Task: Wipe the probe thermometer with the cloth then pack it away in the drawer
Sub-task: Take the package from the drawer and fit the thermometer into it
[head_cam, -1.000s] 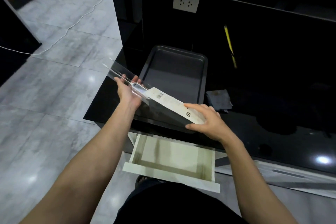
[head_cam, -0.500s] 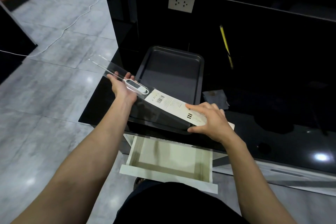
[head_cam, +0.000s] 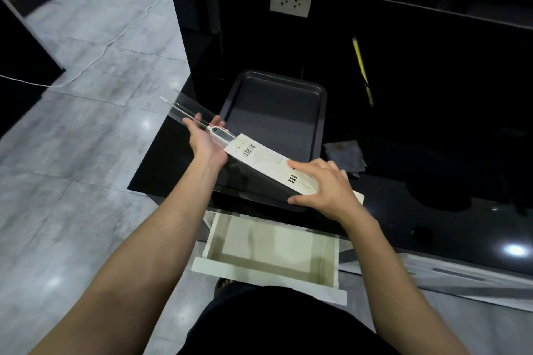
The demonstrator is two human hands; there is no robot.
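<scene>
One probe thermometer (head_cam: 221,135) in its clear package (head_cam: 259,157), held in two hands at frame centre.

I note my left hand (head_cam: 205,143) cupped under the transparent end, fingers closed on it; my right hand (head_cam: 323,187) clamps the printed card end. One open, pale drawer (head_cam: 271,256) sits below; one dark baking tray (head_cam: 277,112) and one grey cloth (head_cam: 344,157) lie on the black counter (head_cam: 432,210).

Probe thermometer (head_cam: 221,134) in clear sleeve (head_cam: 187,108), both hands gripping, above open drawer (head_cam: 268,253).
</scene>
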